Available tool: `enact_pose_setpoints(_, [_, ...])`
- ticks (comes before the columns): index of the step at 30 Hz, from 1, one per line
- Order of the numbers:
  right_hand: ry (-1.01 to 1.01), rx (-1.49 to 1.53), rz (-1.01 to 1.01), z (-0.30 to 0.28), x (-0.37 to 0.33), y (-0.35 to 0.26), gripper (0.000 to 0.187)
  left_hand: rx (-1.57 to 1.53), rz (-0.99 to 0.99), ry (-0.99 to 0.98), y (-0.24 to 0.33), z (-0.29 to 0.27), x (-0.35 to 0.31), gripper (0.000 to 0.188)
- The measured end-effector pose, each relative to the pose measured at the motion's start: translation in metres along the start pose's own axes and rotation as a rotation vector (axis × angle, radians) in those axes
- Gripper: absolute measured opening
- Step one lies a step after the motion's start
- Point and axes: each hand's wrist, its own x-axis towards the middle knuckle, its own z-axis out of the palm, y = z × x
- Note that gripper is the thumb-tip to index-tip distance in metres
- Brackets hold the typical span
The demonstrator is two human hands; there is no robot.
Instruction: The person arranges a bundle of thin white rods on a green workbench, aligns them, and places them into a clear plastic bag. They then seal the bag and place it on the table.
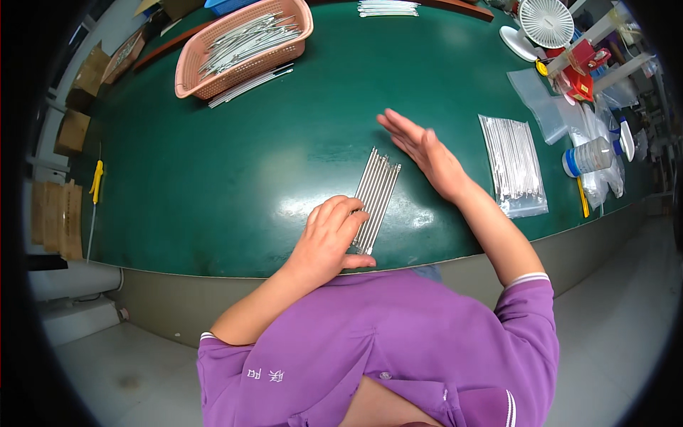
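Observation:
Several thin silvery metal rods [378, 186] lie side by side in a flat bundle on the green table, slanting up and to the right. My left hand [329, 235] rests against the left side of the bundle, fingertips on the rods and thumb stretched out by their near ends. Whether it grips any rod is hard to see; its fingers are spread rather than wrapped. To the right of the rods' far ends, my right hand [427, 153] is raised with straight fingers and holds nothing. It is apart from the rods.
A pink basket [299, 46] full of similar rods stands at the far left, with loose rods [250, 85] beside it. On the right are a bagged set of rods [514, 156], a spray bottle [589, 157] and a white fan [545, 23]. A yellow-handled tool [97, 181] lies far left.

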Motion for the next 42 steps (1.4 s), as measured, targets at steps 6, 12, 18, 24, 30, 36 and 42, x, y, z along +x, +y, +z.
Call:
enact_pose_setpoints(6, [-0.276, 0.163, 0.131, 0.008, 0.028, 0.01, 0.081, -0.008, 0.017, -0.024, -0.009, 0.0, 0.006, 0.083])
enact_pose_setpoints(12, [-0.202, -0.094, 0.023, 0.001, 0.033, 0.006, 0.071, -0.01, 0.07, -0.13, -0.006, -0.005, 0.006, 0.088])
enact_pose_setpoints(18, [-0.342, -1.279, -0.307, -0.016, 0.048, 0.006, 0.044, -0.015, 0.139, -0.367, -0.002, 0.001, 0.003, 0.087])
enact_pose_setpoints(24, [0.584, -1.19, -0.438, -0.059, 0.04, -0.026, 0.049, -0.016, 0.077, -0.372, -0.001, -0.005, 0.004, 0.08])
enact_pose_setpoints(30, [0.089, -1.147, -0.214, -0.011, -0.03, -0.042, 0.052, -0.015, 0.058, -0.389, -0.012, -0.016, 0.001, 0.078])
enact_pose_setpoints(36, [-0.054, -1.118, -0.101, 0.007, -0.07, -0.033, 0.051, 0.045, 0.015, -0.372, -0.03, -0.035, -0.006, 0.076])
enact_pose_setpoints(42, [-0.163, -1.108, -0.113, 0.031, -0.066, -0.025, 0.052, 0.086, -0.009, -0.346, -0.043, -0.051, -0.013, 0.073])
